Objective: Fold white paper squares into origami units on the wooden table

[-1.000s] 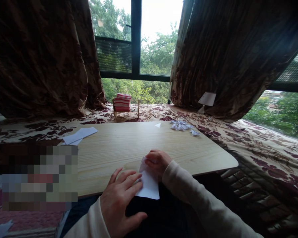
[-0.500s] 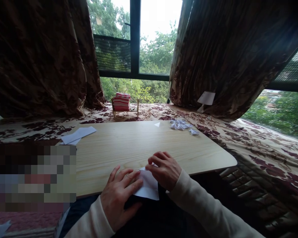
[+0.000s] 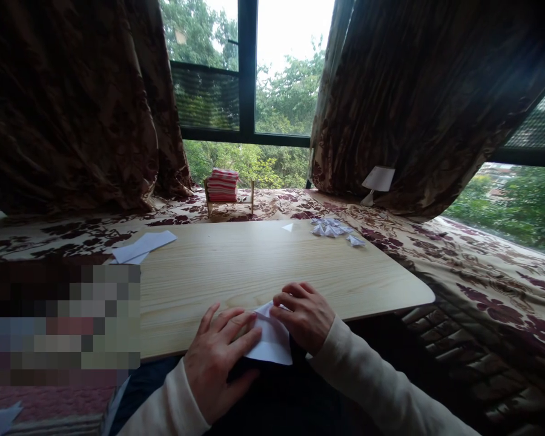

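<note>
A white sheet of paper (image 3: 272, 339) lies at the near edge of the wooden table, its lower part reaching past the edge. Its top corner is being folded over. My left hand (image 3: 220, 357) rests on the left side of the paper, fingers stretched out and spread. At the paper's upper right corner, the curled fingers of my right hand (image 3: 304, 318) pinch the folded flap. Those fingertips partly cover the fold.
On the table (image 3: 200, 278) lie white paper strips (image 3: 148, 247) at the left, a small paper triangle (image 3: 287, 227) and several folded paper pieces (image 3: 329, 227) at the far right. Beyond stand a rack with folded striped cloths (image 3: 223, 184) and a small lamp (image 3: 378, 180).
My right hand has shifted slightly right and down, and more of the paper's folded top corner shows. My left hand has stayed in place.
</note>
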`<action>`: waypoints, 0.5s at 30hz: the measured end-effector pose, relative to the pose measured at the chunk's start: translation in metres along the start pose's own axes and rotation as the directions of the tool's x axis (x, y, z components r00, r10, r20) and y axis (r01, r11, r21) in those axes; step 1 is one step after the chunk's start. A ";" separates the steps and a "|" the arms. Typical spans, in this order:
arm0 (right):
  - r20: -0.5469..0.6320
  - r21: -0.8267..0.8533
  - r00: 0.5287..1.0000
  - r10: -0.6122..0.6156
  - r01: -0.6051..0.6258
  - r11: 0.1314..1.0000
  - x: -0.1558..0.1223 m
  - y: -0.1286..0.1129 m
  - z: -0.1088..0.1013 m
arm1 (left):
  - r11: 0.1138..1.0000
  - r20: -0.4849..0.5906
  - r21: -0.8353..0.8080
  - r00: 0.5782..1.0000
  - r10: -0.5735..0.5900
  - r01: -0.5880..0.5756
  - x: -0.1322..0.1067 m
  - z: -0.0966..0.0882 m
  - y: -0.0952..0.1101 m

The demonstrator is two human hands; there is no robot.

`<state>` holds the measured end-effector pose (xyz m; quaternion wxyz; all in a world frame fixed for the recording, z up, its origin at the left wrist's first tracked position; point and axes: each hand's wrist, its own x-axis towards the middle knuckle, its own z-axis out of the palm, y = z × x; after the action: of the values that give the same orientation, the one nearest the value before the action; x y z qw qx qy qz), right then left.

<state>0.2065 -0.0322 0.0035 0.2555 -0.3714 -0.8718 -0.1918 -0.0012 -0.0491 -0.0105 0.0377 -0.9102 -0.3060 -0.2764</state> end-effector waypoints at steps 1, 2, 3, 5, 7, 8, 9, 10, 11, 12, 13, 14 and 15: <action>-0.001 0.000 1.000 0.000 0.000 1.000 0.000 0.000 0.000 | 1.000 0.001 -0.001 1.000 -0.002 0.002 0.000 0.000 0.000; 0.001 -0.001 1.000 0.000 0.000 1.000 0.000 0.001 0.001 | 1.000 0.002 -0.001 1.000 -0.005 0.005 0.000 -0.001 0.001; 0.006 0.000 1.000 -0.001 0.001 1.000 0.000 0.001 0.001 | 1.000 0.002 -0.002 1.000 -0.008 0.008 0.000 -0.001 0.001; 0.015 0.003 1.000 -0.004 0.004 1.000 0.001 0.001 0.001 | 1.000 0.005 -0.002 1.000 -0.013 0.013 0.000 -0.002 0.002; 0.019 0.008 1.000 -0.004 0.004 1.000 0.001 0.002 0.001 | 1.000 0.009 0.000 1.000 -0.015 0.015 0.000 -0.003 0.002; 0.019 0.010 1.000 -0.004 0.004 1.000 0.001 0.003 0.001 | 1.000 0.010 0.002 1.000 -0.014 0.014 0.000 -0.003 0.002; 0.018 0.011 1.000 -0.005 0.005 1.000 0.001 0.003 0.001 | 1.000 0.010 0.004 1.000 -0.013 0.013 0.001 -0.003 0.002; 0.016 0.012 1.000 -0.006 0.006 1.000 0.001 0.003 0.001 | 1.000 0.009 0.006 1.000 -0.011 0.011 0.001 -0.003 0.002; 0.017 0.014 1.000 -0.009 0.009 1.000 0.001 0.004 0.001 | 1.000 0.008 0.007 1.000 -0.009 0.009 0.001 -0.003 0.002; 0.018 0.017 1.000 -0.013 0.013 1.000 0.000 0.004 0.001 | 1.000 0.008 0.008 1.000 -0.007 0.007 0.001 -0.003 0.002; 0.018 0.021 1.000 -0.017 0.017 1.000 0.000 0.005 0.002 | 1.000 0.008 0.008 1.000 -0.006 0.006 0.001 -0.004 0.002; 0.018 0.026 1.000 -0.021 0.020 0.999 0.000 0.005 0.002 | 1.000 0.010 0.008 1.000 -0.007 0.007 0.001 -0.004 0.002; 0.018 0.032 1.000 -0.024 0.024 0.999 -0.001 0.006 0.002 | 1.000 0.012 0.009 1.000 -0.007 0.007 0.001 -0.004 0.002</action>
<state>0.2108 -0.0281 0.0023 0.2510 -0.3585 -0.8815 -0.1775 -0.0013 -0.0514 -0.0064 0.0388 -0.9105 -0.3107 -0.2699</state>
